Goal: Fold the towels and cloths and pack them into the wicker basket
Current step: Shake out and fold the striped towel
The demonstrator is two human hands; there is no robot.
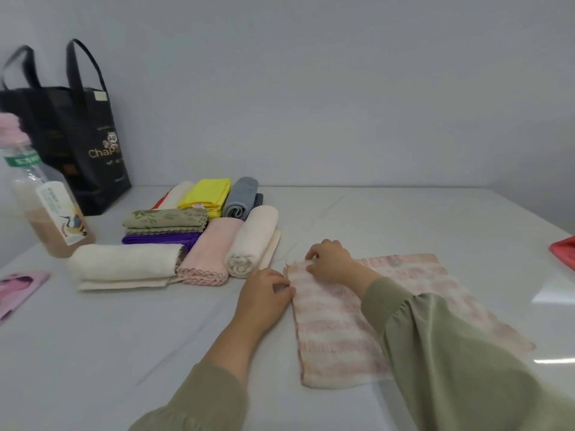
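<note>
A pale table (124, 337) stands against a plain grey wall. In the head view, a pink-and-white striped towel (336, 331) lies on it, partly folded over itself, just right of a cluster of folded cloths (199, 237). The left grip (263, 290) pinches the towel's left edge. The right grip (329, 258), fingers curled, pinches its far left corner. A black tote bag (84, 144) and a bottle (46, 206) stand far left.

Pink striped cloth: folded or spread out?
Spread: the pink striped cloth lies flat on the table, left hand and right hand pinching its end.
</note>
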